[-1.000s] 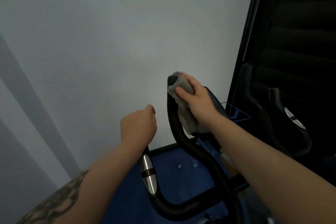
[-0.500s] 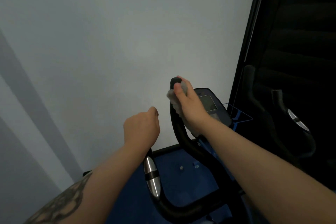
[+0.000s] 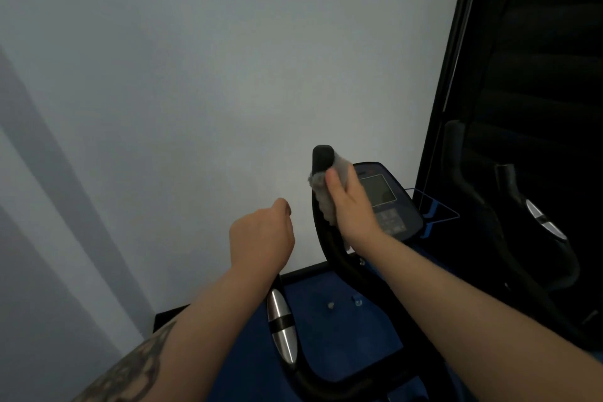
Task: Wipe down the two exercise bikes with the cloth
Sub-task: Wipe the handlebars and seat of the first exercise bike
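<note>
The near exercise bike has black curved handlebars with a silver pulse sensor and a console screen. My right hand grips a grey cloth wrapped round the right handlebar's upright end, just below its black tip. My left hand is curled round the top of the left handlebar, above the silver sensor. A second bike's dark handlebars stand at the right in shadow.
A pale wall fills the view straight ahead, close behind the bikes. A black frame edge runs up at the right with a dark area beyond. Blue floor lies below the handlebars, with small bits on it.
My right hand has slid the cloth down from the handlebar's tip, so the black tip and the console now show. The left hand has stayed on its handlebar.
</note>
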Tool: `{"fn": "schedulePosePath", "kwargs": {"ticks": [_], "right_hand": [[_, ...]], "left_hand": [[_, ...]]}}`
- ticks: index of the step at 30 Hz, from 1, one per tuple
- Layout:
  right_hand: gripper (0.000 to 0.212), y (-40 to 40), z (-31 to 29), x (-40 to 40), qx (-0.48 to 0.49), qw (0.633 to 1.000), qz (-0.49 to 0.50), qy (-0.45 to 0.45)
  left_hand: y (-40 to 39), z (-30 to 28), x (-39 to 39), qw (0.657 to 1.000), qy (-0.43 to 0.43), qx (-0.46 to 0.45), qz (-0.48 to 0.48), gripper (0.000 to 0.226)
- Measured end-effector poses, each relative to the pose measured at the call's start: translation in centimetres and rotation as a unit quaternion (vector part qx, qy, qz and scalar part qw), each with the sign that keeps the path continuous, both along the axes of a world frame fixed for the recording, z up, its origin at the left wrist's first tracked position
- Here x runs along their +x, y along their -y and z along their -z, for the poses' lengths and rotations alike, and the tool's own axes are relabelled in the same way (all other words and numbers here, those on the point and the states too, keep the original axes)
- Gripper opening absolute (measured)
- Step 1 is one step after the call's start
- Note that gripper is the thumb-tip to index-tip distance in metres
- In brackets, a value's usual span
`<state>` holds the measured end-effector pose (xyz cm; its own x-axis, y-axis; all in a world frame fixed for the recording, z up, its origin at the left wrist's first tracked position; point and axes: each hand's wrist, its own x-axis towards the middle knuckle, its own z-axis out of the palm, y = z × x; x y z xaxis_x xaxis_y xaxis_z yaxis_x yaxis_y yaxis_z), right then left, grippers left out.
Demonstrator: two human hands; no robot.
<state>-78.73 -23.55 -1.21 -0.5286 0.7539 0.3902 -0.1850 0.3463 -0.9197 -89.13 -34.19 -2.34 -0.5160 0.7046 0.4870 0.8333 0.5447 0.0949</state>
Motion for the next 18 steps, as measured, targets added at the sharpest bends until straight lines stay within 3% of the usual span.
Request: {"fn": "schedulePosePath", "kwargs": {"ticks": [3,7,10,12,15,18], "right_hand": [[0.025,-1.3,1.1,1.7,-0.018,0.996,-0.035,0.078],[0.056,-1.7,-1.5,0.5,-0.128,0.991,-0.04,0.022],[0.039,0.6,-0.8,-0.3,-0.08,0.997,0.013,0.006],[0.032,1.0,0.4,0.8,-0.053,0.998,-0.016,0.04],[0.042,-1.4,-0.1,2.0,-0.048,0.991,-0.042,0.121],[0.053,-1.8,-2.2,0.4,-0.12,0.99,-0.041,0.065]], "left_hand": [[-0.1,-0.1,0.0,1.0,-0.003,-0.005,-0.001,0.024],[-0.1,0.0,0.0,1.0,-0.005,-0.006,-0.003,0.024],[-0.1,0.0,0.0,1.0,-0.006,-0.01,-0.006,0.024],[0.0,0.0,0.0,1.0,-0.007,-0.015,-0.006,0.024],[0.0,0.0,-0.1,1.0,-0.006,-0.013,-0.005,0.024],[-0.1,0.0,-0.1,1.0,0.001,-0.004,-0.002,0.023]]}}
